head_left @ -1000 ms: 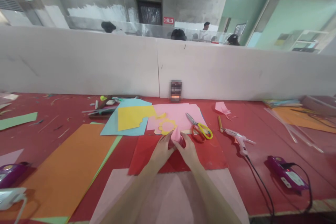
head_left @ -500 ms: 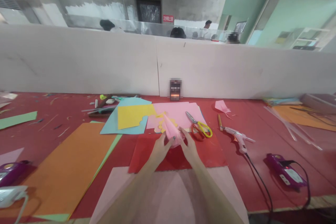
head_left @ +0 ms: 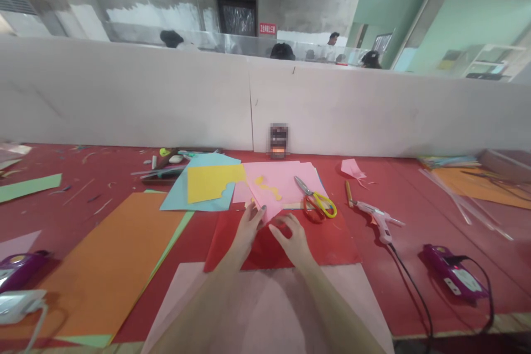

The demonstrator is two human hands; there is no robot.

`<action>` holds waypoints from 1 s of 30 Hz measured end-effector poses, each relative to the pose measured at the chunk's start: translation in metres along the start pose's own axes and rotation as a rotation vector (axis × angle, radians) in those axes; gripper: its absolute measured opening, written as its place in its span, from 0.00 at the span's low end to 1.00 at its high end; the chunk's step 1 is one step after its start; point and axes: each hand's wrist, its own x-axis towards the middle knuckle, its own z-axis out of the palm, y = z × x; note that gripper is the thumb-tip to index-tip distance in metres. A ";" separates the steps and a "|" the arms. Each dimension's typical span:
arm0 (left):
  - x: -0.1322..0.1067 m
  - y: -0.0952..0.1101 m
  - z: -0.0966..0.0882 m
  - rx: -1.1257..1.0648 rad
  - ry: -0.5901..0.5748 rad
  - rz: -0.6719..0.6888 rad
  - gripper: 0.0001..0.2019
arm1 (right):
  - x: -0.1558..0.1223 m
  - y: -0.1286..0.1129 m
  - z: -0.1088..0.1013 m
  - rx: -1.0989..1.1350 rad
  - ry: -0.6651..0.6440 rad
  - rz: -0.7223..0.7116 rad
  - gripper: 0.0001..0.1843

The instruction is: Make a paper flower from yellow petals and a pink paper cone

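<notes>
A pink paper piece (head_left: 269,194) lies spread out flat, partly over the far edge of a red sheet (head_left: 332,243), with a yellow scrap on it. My left hand (head_left: 249,224) rests with stretched fingers on the pink piece's near left edge. My right hand (head_left: 292,235) lies beside it with fingers spread, fingertips at the pink piece's near corner and on the red sheet. Neither hand grips anything. A pale pink sheet (head_left: 265,310) lies under my forearms.
Scissors with yellow and red handles (head_left: 317,202) lie just right of my hands, then a pencil (head_left: 348,192) and a glue gun (head_left: 377,218) with its cable. Orange (head_left: 112,254), yellow (head_left: 207,182) and blue sheets lie to the left. A white partition (head_left: 166,99) closes the far side.
The pink paper was rolled into a cone held between both hands. It has now opened out flat on the table, and both hands have lowered onto it with fingers spread.
</notes>
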 end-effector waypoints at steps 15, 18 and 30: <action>-0.003 0.006 0.003 -0.199 0.016 -0.004 0.23 | 0.006 0.017 0.000 0.350 -0.018 0.203 0.17; -0.003 0.004 0.004 -0.228 -0.006 0.010 0.23 | 0.007 0.016 -0.001 0.404 -0.011 0.228 0.16; -0.004 0.002 0.006 -0.292 -0.016 -0.026 0.21 | 0.009 0.006 -0.006 0.480 0.048 0.303 0.10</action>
